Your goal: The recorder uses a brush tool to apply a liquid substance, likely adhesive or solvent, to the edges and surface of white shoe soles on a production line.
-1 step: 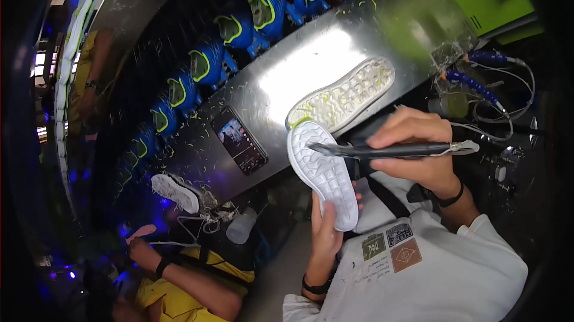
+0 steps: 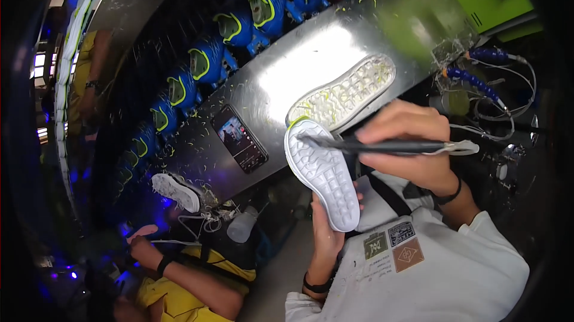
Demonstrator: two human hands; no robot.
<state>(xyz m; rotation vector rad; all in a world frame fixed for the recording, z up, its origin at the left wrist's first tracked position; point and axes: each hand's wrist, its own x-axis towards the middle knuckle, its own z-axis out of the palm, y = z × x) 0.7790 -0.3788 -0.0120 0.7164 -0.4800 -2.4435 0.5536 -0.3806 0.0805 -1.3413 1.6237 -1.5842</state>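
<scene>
A white shoe sole (image 2: 332,187) with a ribbed, blocky surface lies slanted in my left hand (image 2: 326,235). My thumb is along its near left edge, and fingertips show at its right edge. My right hand (image 2: 412,139) is closed around the black handle of a brush (image 2: 394,146), with a pale thin tube at its back end. The brush's dark tip is at the upper part of the sole and is blurred. Just beyond, a second, grimy sole (image 2: 353,89) with yellow-green bits on it rests on the metal table (image 2: 287,62).
Blue shoes (image 2: 206,62) with yellow-green collars stand in a row along the far side. A phone (image 2: 240,139) lies on the table, left of the soles. Blue jointed hoses (image 2: 472,86) stand at right. At lower left, a co-worker's hand (image 2: 146,254) holds a pink flat piece.
My right hand has risen slightly away from me, and the brush tip has shifted up and left on the sole. The held sole has barely moved.
</scene>
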